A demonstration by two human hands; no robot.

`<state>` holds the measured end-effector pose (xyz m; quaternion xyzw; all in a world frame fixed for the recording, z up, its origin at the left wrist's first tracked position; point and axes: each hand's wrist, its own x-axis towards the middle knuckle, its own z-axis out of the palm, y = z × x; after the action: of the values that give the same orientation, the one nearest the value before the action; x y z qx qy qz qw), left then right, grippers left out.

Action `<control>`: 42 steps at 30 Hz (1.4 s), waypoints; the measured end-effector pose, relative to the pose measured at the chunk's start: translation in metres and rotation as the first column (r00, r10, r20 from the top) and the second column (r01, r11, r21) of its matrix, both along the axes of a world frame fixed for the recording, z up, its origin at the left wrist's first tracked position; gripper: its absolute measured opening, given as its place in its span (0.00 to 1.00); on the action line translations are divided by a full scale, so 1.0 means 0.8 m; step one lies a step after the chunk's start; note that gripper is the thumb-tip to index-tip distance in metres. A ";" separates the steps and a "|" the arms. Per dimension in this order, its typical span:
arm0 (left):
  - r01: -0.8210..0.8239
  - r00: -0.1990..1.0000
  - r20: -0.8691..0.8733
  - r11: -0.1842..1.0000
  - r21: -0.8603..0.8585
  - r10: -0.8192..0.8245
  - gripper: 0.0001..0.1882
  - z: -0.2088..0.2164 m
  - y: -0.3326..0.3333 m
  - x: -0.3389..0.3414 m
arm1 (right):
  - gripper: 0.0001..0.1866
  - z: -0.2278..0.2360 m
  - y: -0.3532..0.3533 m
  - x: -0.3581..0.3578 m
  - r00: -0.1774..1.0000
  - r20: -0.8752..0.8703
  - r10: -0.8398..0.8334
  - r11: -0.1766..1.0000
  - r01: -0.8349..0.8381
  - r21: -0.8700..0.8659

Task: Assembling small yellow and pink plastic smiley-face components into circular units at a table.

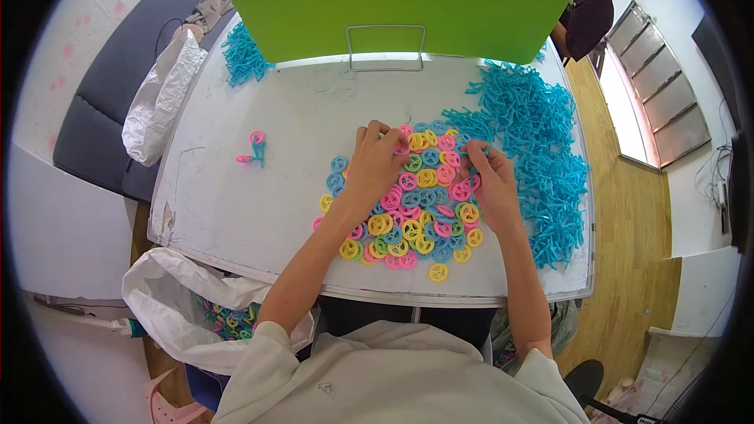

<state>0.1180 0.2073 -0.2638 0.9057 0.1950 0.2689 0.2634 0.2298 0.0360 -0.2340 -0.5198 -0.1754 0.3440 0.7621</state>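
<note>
Plastic, loose: pinching pink wheel (401, 144) w/ curled L hand (379, 154), teal piece (484, 152) w/ half-curled R hand (495, 182). Poss. scattering wheel pile (426, 199) by dragging L hand across.

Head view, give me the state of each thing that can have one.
Left hand, fingers closed on a pink wheel
Right hand, fingers pinching a turquoise piece
Wheels, loose, heaped
Turquoise pieces at right, loose, piled
Piece at left, apparently joined to pink wheels
White sack, open, coloured pieces inside
</note>
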 end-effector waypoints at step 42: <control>0.235 0.971 0.158 0.589 -0.773 -0.181 0.04 0.036 -0.027 0.000 | 0.05 -0.017 0.016 -0.019 0.864 0.503 0.031 0.984 0.063 -0.169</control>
<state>0.1180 0.1853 -0.2347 0.7056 0.1776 0.1516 0.6691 0.2143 0.0487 -0.2473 -0.6594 -0.3322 0.2046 0.6427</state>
